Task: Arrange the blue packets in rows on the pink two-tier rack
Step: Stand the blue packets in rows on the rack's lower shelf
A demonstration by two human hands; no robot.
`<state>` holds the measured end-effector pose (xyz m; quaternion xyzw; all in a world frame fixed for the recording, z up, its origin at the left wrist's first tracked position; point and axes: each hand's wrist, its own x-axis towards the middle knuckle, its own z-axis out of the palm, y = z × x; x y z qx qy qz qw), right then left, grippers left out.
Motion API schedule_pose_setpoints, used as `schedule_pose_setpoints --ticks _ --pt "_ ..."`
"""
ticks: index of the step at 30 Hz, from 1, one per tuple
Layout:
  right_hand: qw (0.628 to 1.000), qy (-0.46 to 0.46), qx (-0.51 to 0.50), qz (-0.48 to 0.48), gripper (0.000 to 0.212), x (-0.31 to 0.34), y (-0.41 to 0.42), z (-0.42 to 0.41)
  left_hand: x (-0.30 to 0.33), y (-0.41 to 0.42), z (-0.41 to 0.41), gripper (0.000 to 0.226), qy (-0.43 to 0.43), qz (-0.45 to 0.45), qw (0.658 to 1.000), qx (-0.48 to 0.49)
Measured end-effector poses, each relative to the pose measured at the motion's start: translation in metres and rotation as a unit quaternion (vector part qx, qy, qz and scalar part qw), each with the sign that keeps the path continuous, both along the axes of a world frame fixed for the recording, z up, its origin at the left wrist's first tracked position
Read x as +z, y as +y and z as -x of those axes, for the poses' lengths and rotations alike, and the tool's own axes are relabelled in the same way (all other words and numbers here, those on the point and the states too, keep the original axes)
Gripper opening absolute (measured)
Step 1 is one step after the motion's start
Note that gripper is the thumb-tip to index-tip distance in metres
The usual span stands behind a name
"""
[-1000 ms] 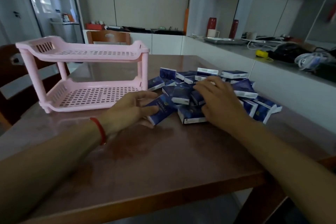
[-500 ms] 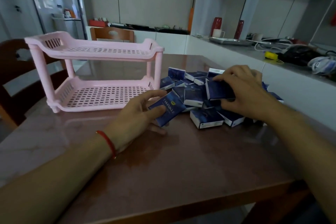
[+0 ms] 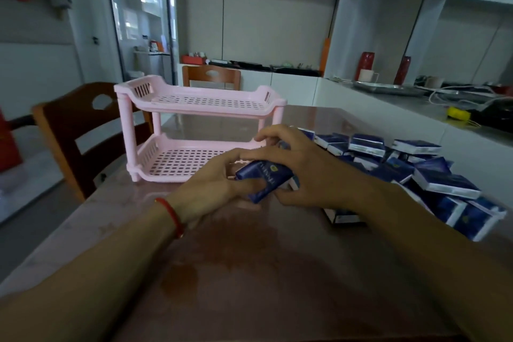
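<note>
Brown glossy table [image 3: 249,272]; pink rack [image 3: 194,130] on it; kitchen counter [image 3: 402,103] behind.

A glossy reddish-brown worktop [image 3: 249,272] carries the pink two-tier rack [image 3: 194,130] (both tiers bare) at left and a loose heap of blue packets [image 3: 416,175] at right.

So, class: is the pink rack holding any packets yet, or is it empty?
Empty: both tiers of the pink rack show bare slatted floors where visible; the blue packets lie heaped on the table beside it.
</note>
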<state>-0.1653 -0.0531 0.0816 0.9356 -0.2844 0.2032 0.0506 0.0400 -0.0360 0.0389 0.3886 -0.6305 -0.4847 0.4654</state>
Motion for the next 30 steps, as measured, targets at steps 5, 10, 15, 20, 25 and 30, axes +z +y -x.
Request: schedule_pose_setpoints --ticks 5,10,15,20,25,30 --pt "0.97 -0.225 -0.047 -0.084 0.055 -0.024 -0.005 -0.006 0.004 -0.008 -0.018 0.053 -0.034 0.043 0.998 0.026" --pt "0.931 -0.326 -0.075 -0.146 0.045 -0.046 -0.003 -0.016 0.012 -0.009 -0.03 0.057 -0.153 0.105 0.982 0.031" --pt "0.92 -0.354 -0.131 -0.105 0.027 -0.053 -0.015 -0.015 0.021 -0.028 -0.049 0.053 -0.289 0.144 0.935 0.15" --pt "0.91 -0.361 -0.185 -0.083 0.027 -0.057 -0.028 -0.016 0.029 -0.081 -0.05 0.061 -0.385 0.108 0.9 0.171" --pt "0.916 -0.35 -0.177 -0.085 0.037 -0.063 -0.032 -0.018 0.028 -0.124 -0.029 0.06 -0.473 0.119 0.857 0.167" --pt "0.905 -0.37 -0.189 -0.093 0.05 -0.072 -0.043 -0.019 0.012 -0.154 -0.026 0.065 -0.442 0.105 0.883 0.116"
